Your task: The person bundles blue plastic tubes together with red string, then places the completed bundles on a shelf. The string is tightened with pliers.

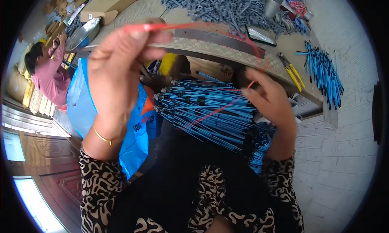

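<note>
A thin red plastic string (184, 26) runs in a loose loop between my two raised hands, smeared by motion in places. My left hand (119, 59), with a thin gold bangle on the wrist, is closed on one part of it above the table edge. Lower on the right, my right hand (272, 98) pinches another part between thumb and finger. Below and between the hands lies a large pile of slim blue rods (210, 109) with black fittings at their ends, over my lap. One strand of the string crosses in front of these rods.
Many grey plastic parts (219, 6) heap on the table beyond, beside a grey cup (274, 5). Yellow-handled pliers (293, 73) and more blue rods (324, 75) lie at the right. A blue bag (135, 140) hangs left. Another person (50, 75) sits far left.
</note>
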Motion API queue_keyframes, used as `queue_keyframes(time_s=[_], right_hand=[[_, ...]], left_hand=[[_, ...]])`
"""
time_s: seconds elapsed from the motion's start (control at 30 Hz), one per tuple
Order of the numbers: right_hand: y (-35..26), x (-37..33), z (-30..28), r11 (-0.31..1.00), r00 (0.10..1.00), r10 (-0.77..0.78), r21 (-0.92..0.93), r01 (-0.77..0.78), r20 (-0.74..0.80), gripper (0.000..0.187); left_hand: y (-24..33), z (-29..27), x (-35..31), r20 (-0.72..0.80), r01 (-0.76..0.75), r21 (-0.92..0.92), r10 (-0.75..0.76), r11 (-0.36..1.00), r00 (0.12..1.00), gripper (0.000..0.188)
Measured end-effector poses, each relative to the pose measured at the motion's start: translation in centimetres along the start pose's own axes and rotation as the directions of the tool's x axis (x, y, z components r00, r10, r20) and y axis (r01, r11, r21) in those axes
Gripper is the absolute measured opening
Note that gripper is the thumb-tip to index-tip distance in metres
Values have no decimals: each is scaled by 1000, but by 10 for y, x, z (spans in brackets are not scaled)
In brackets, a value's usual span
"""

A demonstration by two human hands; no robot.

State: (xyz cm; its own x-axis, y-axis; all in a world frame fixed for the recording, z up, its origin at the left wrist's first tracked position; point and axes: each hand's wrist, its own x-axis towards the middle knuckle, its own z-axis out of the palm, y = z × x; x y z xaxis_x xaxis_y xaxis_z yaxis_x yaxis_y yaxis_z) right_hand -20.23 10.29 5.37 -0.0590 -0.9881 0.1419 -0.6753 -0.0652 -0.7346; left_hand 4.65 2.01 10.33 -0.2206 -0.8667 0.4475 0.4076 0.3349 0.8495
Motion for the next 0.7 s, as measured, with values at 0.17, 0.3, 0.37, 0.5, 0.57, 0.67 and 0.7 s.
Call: queue_keyframes(time_s=[0.17,0.3,0.37,0.5,0.57,0.67,0.7], right_hand=[[-23,-61,-30,888,975,-149,412,205,-166,54],[-39,-34,30,893,737,-384,426,143,557,54],[-28,-14,63,842,774,-472,474,255,422,67],[-36,-5,40,-19,838,-490,963,268,-242,49],[-26,-8,21,-298,679,-631,926,233,-374,29],[6,-5,-22,-208,546,-808,974,90,-222,19],[13,-6,-27,-161,664,-711,973,167,-231,18]], left_hand=[[4,0,26,136,-210,476,164,854,977,21],[-3,39,18,491,-365,274,197,890,849,19],[7,48,-1,473,-240,154,142,958,870,21],[-3,46,-33,435,76,-80,-34,994,900,25],[-11,29,-45,206,329,-79,-308,941,929,29],[-34,-1,-73,8,585,-96,-587,806,810,23],[-45,-13,-86,21,662,-105,-664,742,747,18]])
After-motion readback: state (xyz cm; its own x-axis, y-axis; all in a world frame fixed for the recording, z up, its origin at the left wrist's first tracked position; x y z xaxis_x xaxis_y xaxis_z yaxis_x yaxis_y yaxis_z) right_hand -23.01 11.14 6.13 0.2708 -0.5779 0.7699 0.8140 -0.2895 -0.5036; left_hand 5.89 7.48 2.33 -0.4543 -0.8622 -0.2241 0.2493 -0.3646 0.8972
